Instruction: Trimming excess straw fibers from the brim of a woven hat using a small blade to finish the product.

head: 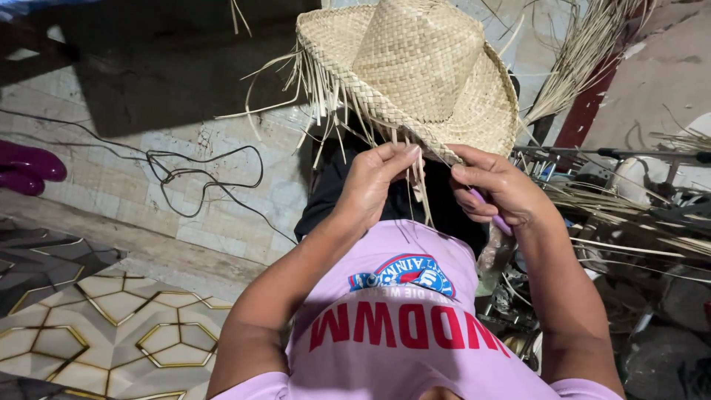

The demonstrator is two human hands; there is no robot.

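Note:
A woven straw hat rests on my knees, crown up, with loose straw ends hanging from its near brim. My left hand pinches several of those loose strands at the brim edge. My right hand grips the brim beside it and also holds a thin purple tool, partly hidden in the palm. Both hands sit close together, just below the hat. My pink printed shirt fills the bottom of the view.
A black cable loops over the tiled floor at left. A patterned mat lies at bottom left, purple boots at far left. Bundles of dry straw and a metal rack crowd the right side.

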